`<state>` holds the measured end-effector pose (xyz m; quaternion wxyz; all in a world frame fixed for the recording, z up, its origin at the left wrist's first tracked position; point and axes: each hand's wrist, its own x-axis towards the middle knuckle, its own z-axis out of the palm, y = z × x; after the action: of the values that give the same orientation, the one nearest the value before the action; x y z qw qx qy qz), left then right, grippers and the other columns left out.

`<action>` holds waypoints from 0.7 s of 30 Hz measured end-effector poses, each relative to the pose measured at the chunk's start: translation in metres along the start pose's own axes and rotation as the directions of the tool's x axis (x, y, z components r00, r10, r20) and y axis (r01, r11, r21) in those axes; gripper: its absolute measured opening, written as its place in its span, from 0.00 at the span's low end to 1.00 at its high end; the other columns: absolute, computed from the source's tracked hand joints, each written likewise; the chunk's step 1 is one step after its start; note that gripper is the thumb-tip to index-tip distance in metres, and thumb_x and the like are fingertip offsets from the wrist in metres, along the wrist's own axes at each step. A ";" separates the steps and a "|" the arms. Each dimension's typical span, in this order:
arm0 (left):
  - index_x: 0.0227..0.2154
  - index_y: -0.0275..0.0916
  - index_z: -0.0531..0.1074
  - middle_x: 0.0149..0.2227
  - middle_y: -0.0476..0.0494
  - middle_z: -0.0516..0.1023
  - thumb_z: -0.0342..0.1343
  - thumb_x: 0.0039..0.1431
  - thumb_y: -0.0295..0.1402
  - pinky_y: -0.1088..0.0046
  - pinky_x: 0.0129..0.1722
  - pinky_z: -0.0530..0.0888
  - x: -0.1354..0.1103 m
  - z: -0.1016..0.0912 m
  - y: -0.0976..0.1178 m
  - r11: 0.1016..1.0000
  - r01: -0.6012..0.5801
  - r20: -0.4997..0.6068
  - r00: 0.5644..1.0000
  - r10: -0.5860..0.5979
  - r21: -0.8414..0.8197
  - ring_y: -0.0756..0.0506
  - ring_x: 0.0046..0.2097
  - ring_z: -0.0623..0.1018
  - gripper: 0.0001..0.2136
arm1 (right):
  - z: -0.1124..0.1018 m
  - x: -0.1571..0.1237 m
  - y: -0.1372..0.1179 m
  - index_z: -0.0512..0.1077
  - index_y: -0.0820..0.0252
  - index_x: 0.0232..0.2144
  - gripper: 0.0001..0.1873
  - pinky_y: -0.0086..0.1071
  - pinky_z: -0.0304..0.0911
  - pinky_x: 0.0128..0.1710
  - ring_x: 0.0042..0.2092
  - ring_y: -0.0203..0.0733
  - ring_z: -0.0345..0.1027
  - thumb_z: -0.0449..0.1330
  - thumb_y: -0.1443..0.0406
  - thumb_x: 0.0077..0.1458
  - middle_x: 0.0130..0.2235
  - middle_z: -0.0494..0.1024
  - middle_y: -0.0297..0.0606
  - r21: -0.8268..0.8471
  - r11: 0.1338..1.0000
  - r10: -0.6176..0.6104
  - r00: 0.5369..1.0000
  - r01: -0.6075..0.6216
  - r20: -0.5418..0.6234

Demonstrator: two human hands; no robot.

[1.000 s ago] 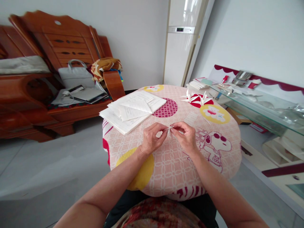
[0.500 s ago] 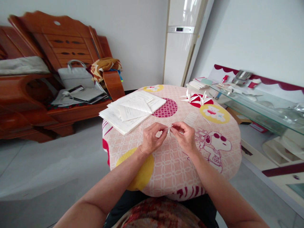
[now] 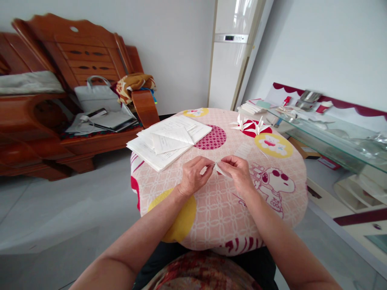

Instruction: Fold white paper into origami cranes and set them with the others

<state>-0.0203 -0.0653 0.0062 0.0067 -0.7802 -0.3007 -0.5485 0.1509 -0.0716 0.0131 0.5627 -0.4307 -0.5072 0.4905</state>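
Between my two hands is a small folded piece of white paper [image 3: 219, 167], held over the middle of the round table. My left hand [image 3: 196, 174] pinches its left end between thumb and fingertips. On the other side, my right hand [image 3: 235, 171] grips the paper with thumb and forefinger, and those fingers hide part of it. Folded paper cranes [image 3: 259, 127] stand on the far right of the table. A stack of printed paper sheets [image 3: 163, 161] lies to the left beyond my hands, with a folded sheet [image 3: 172, 140] on top.
A patterned pink tablecloth [image 3: 211, 217] covers the table. At the right stands a glass-topped cabinet [image 3: 332, 141] holding assorted items, with a pile of papers [image 3: 252, 106] near its far end. A wooden sofa [image 3: 87, 52] with a grey bag [image 3: 96, 96] is at the left.
The paper has turned in my fingers, and a wider flap now shows beneath my right fingertips. My left hand has barely moved.
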 end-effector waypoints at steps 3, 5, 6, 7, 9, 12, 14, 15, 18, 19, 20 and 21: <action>0.33 0.37 0.73 0.29 0.47 0.77 0.55 0.61 0.25 0.75 0.32 0.72 -0.001 0.001 -0.001 1.000 -0.013 0.018 1.000 0.013 0.008 0.50 0.32 0.76 0.03 | -0.002 0.001 0.001 0.75 0.60 0.26 0.14 0.31 0.64 0.27 0.25 0.35 0.66 0.72 0.57 0.42 0.24 0.73 0.31 0.025 0.999 0.040 0.998 -0.042 0.040; 0.33 0.37 0.73 0.29 0.47 0.77 0.55 0.61 0.25 0.74 0.33 0.72 -0.001 0.001 -0.002 1.000 -0.021 0.028 0.999 0.020 0.010 0.50 0.32 0.76 0.03 | -0.003 0.001 0.000 0.75 0.59 0.26 0.14 0.30 0.63 0.27 0.25 0.34 0.65 0.72 0.58 0.41 0.24 0.73 0.31 0.029 0.998 0.047 0.997 -0.048 0.053; 0.33 0.37 0.73 0.29 0.47 0.77 0.55 0.62 0.25 0.74 0.33 0.72 -0.002 0.001 -0.002 1.000 -0.026 0.031 0.999 0.026 0.010 0.49 0.32 0.76 0.03 | -0.004 0.001 0.000 0.75 0.59 0.26 0.14 0.29 0.62 0.26 0.25 0.34 0.65 0.72 0.58 0.41 0.24 0.72 0.30 0.024 0.999 0.046 0.997 -0.047 0.054; 0.34 0.37 0.73 0.30 0.47 0.77 0.55 0.62 0.25 0.74 0.33 0.72 -0.002 0.001 -0.003 0.999 -0.034 0.034 0.999 0.033 0.011 0.49 0.33 0.76 0.03 | -0.004 0.001 -0.001 0.75 0.59 0.26 0.14 0.29 0.62 0.26 0.25 0.34 0.65 0.72 0.58 0.41 0.24 0.72 0.30 0.015 0.999 0.044 0.998 -0.045 0.052; 0.34 0.38 0.73 0.30 0.46 0.77 0.55 0.62 0.25 0.74 0.34 0.72 -0.002 0.001 -0.003 0.999 -0.051 0.040 0.998 0.050 0.012 0.49 0.33 0.76 0.03 | -0.005 0.001 -0.002 0.75 0.59 0.26 0.14 0.29 0.61 0.26 0.25 0.34 0.65 0.72 0.58 0.41 0.24 0.73 0.31 -0.007 0.999 0.041 0.998 -0.041 0.048; 0.35 0.38 0.73 0.31 0.46 0.78 0.54 0.62 0.25 0.74 0.34 0.72 -0.003 0.001 -0.004 0.998 -0.066 0.057 0.996 0.066 0.002 0.49 0.33 0.76 0.04 | -0.007 0.001 -0.003 0.75 0.59 0.26 0.13 0.29 0.62 0.27 0.26 0.35 0.66 0.72 0.58 0.41 0.25 0.73 0.31 -0.040 0.999 0.029 0.998 -0.027 0.054; 0.35 0.38 0.73 0.31 0.46 0.78 0.54 0.62 0.25 0.74 0.34 0.72 -0.003 0.001 -0.005 0.998 -0.065 0.074 0.995 0.066 -0.006 0.49 0.34 0.76 0.04 | -0.009 0.001 -0.003 0.75 0.59 0.26 0.13 0.29 0.60 0.25 0.25 0.34 0.64 0.72 0.58 0.41 0.25 0.73 0.31 -0.080 0.997 0.009 0.998 -0.004 0.057; 0.35 0.38 0.73 0.31 0.46 0.78 0.54 0.62 0.25 0.74 0.34 0.72 -0.004 0.001 -0.005 0.998 -0.065 0.084 0.994 0.065 -0.008 0.49 0.33 0.76 0.04 | -0.010 0.002 -0.003 0.75 0.59 0.26 0.13 0.29 0.59 0.25 0.25 0.34 0.64 0.71 0.58 0.42 0.24 0.73 0.31 -0.104 0.995 -0.001 0.998 0.007 0.061; 0.34 0.37 0.73 0.31 0.45 0.78 0.55 0.62 0.26 0.74 0.33 0.71 -0.004 0.001 -0.006 0.998 -0.056 0.115 0.992 0.057 -0.010 0.49 0.33 0.76 0.03 | -0.013 0.002 -0.002 0.74 0.60 0.27 0.13 0.28 0.57 0.23 0.24 0.33 0.63 0.71 0.58 0.43 0.24 0.73 0.31 -0.161 0.986 -0.032 0.995 0.047 0.090; 0.34 0.37 0.73 0.31 0.46 0.78 0.55 0.62 0.26 0.74 0.33 0.71 -0.004 0.001 -0.006 0.999 -0.044 0.121 0.992 0.045 -0.017 0.50 0.33 0.76 0.03 | -0.013 0.002 -0.001 0.74 0.60 0.28 0.13 0.28 0.58 0.24 0.25 0.33 0.63 0.70 0.58 0.44 0.25 0.73 0.31 -0.171 0.983 -0.045 0.994 0.063 0.103; 0.33 0.37 0.73 0.31 0.46 0.78 0.55 0.62 0.27 0.74 0.33 0.71 -0.004 0.001 -0.005 0.999 -0.023 0.122 0.992 0.027 -0.027 0.50 0.32 0.76 0.03 | -0.014 0.002 -0.001 0.74 0.60 0.29 0.13 0.28 0.59 0.24 0.25 0.34 0.64 0.70 0.58 0.45 0.25 0.73 0.32 -0.177 0.981 -0.059 0.991 0.079 0.117; 0.33 0.37 0.73 0.30 0.46 0.77 0.55 0.62 0.27 0.75 0.33 0.71 -0.004 0.002 -0.005 0.999 0.004 0.121 0.993 0.001 -0.043 0.50 0.32 0.76 0.04 | -0.014 0.002 0.000 0.74 0.60 0.30 0.13 0.29 0.60 0.25 0.26 0.34 0.65 0.69 0.58 0.46 0.26 0.74 0.32 -0.180 0.979 -0.073 0.989 0.096 0.128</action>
<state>-0.0220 -0.0627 0.0008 -0.0286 -0.8116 -0.2894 -0.5066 0.1653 -0.0695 0.0122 0.5089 -0.4289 -0.6015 0.4418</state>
